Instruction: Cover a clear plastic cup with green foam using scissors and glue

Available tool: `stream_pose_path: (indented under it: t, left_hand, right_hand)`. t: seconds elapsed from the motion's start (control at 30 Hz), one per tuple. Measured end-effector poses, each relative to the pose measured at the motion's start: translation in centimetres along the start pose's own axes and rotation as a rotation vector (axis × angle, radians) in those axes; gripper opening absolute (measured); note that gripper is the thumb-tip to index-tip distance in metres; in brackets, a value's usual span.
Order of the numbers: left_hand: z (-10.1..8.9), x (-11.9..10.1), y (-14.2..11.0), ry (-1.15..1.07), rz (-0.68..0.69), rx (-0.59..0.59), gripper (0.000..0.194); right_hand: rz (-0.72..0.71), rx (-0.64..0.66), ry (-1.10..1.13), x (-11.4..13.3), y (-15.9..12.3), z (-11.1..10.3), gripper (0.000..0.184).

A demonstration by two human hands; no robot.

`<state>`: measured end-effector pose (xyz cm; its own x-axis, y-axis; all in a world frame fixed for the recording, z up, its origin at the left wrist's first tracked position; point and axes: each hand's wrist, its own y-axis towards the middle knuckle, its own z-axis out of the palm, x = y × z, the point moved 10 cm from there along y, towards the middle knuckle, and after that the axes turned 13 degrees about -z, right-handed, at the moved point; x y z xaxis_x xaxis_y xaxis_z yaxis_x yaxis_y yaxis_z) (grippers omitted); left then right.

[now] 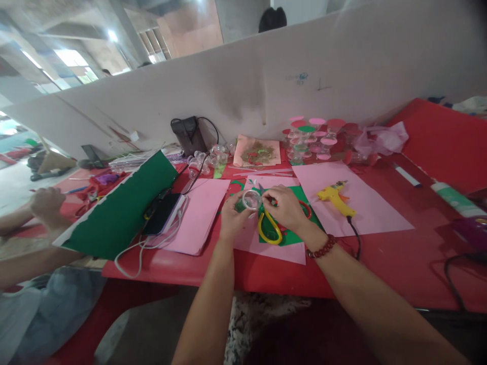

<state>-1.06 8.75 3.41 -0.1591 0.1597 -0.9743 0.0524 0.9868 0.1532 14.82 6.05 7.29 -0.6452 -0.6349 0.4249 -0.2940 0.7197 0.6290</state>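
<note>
My left hand (233, 217) is wrapped round a small clear plastic cup (251, 200), its round rim tilted up toward me. Something green shows at the cup's side. My right hand (285, 207) is closed in a pinch close beside the rim; whatever the fingertips hold is too small to make out. Just below the hands lie scissors with yellow handles (280, 238), on green paper (300, 236) over a pink sheet (292, 255). A red handle (307, 209) pokes out beside my right hand.
A yellow glue gun (337, 197) lies on pink paper (380, 218) to the right. Clear cups with coloured discs (323, 137) are stacked behind. Leftward are pink sheets (201, 218), a phone (163, 215) with a white cable, a leaning green board (125, 208) and another person's hand (47, 203).
</note>
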Motion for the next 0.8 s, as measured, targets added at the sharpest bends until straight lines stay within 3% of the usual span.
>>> stream_pose_path:
  t: [0.17,0.27,0.4,0.5,0.67,0.8]
  left_hand:
    - [0.7,0.8,-0.1,-0.164,-0.126,0.08,0.045]
    - [1.5,0.6,-0.3,-0.288,-0.167,0.171,0.044]
    - [0.8,0.9,0.0,-0.527,-0.226,0.134,0.041]
    - [0.3,2.2,0.2,-0.669,-0.338,0.1,0.04]
    - [0.4,3.4,0.0,-0.76,-0.482,0.11,0.041]
    - [0.7,3.0,0.0,-0.786,-0.485,0.124,0.04]
  right_hand:
    - [-0.055,0.059,-0.138,0.4,0.0,0.1,0.013]
    - [-0.01,0.027,-0.162,-0.4,-0.1,-0.3,0.013]
    - [0.063,-0.055,-0.11,-1.4,-0.4,-1.0,0.016]
    - [0.127,-0.044,-0.104,-1.9,-0.7,-0.7,0.023]
    - [0.102,-0.114,0.056,-1.8,-0.8,-0.4,0.018]
    - [0.13,-0.089,0.138,-2.1,-1.0,0.1,0.019]
